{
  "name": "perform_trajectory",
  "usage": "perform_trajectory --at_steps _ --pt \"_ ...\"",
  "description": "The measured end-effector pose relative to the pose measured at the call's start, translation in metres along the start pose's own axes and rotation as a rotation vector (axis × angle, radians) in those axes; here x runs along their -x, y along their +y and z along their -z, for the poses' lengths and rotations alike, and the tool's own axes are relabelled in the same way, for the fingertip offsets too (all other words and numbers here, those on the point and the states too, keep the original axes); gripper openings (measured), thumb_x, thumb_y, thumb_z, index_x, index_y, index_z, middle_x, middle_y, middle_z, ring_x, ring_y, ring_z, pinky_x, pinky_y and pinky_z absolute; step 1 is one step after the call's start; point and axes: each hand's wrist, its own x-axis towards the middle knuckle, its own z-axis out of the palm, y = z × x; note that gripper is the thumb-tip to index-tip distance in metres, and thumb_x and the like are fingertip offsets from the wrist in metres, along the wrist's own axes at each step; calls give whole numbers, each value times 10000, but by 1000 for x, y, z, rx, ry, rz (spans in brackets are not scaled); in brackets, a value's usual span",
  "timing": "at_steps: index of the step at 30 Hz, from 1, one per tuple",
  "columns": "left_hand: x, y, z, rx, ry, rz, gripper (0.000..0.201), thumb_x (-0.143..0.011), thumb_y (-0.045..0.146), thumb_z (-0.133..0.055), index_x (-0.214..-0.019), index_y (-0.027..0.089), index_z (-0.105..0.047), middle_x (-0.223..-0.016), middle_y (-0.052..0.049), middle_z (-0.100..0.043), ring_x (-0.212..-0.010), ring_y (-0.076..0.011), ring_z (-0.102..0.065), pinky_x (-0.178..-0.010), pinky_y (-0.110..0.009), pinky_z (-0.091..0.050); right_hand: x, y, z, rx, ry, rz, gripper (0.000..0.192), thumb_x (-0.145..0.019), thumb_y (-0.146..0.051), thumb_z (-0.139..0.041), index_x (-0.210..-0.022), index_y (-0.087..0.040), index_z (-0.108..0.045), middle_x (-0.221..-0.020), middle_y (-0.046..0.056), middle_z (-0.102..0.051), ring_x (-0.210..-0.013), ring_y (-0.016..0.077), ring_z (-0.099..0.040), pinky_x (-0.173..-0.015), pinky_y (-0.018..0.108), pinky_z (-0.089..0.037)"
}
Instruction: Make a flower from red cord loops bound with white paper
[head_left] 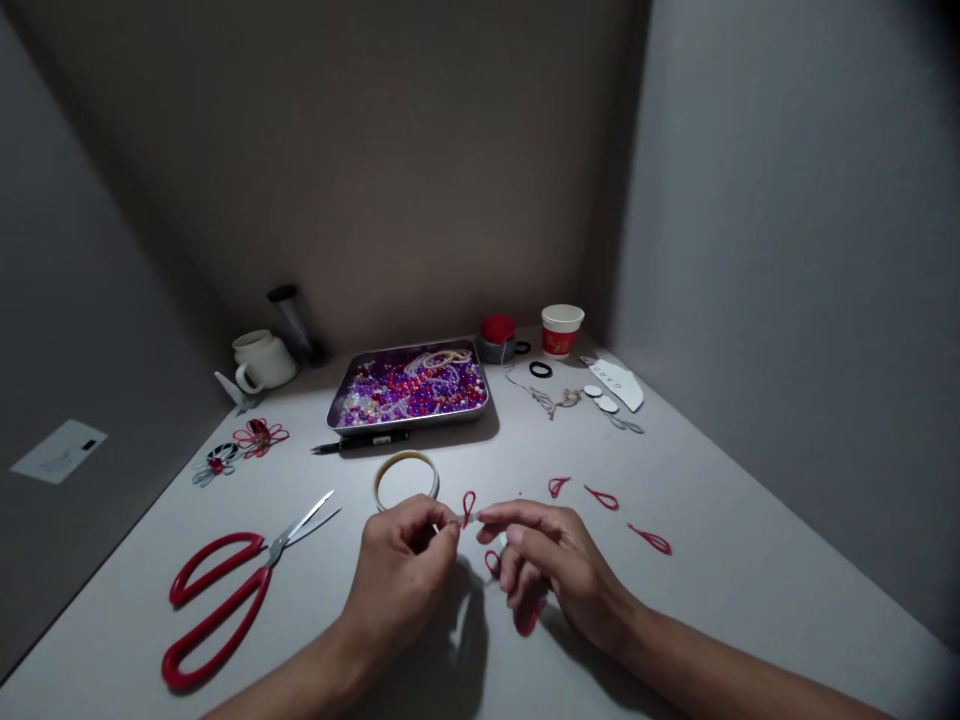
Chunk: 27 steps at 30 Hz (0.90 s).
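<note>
My left hand (409, 560) is closed in a pinch, thumb against forefinger, at the foot of a small upright red cord loop (469, 503). A short pale strip shows between its fingertips and my right forefinger. My right hand (559, 560) has the forefinger stretched toward the loop and the other fingers curled. Something small and white shows by its thumb, partly hidden. Beside those curled fingers is another red loop (492, 562), and a red piece (529, 618) shows below them. Three more red cord loops (602, 497) lie on the table to the right.
Red-handled scissors (225, 600) lie open at left. Behind my hands are a ring-shaped roll (405, 458), a pen (360, 443) and a metal tray (409, 425) of beads. Cord flowers (260, 437), a white jug (264, 360), a paper cup (561, 332) and white discs (606, 404) stand or lie around.
</note>
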Motion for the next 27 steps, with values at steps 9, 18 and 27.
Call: perform_trajectory --at_steps 9,18,27 --pt "11 -18 2 -714 201 -1052 189 -691 9 -556 -863 76 -591 -724 -105 -647 -615 -176 -579 -539 -263 -439 14 -20 -13 21 15 -112 426 -744 -522 -559 -668 -103 -568 -561 12 -580 -341 66 -512 -269 133 -362" --pt "17 -15 -3 -666 116 -969 151 -705 18 -515 -804 108 -585 -667 -91 -629 -558 -160 -546 -496 -253 -413 20 -18 -18 60 38 -173 356 -652 -440 -670 -629 -95 -585 -588 3 -596 -365 52 -521 -322 142 -408" --pt "15 -14 -5 -602 87 -915 154 -714 26 -501 -805 111 -591 -628 -72 -603 -551 -154 -548 -501 -241 -403 15 -8 -16 52 120 -235 235 -620 -308 -694 -648 -117 -560 -541 -16 -600 -399 66 -535 -383 173 -436"
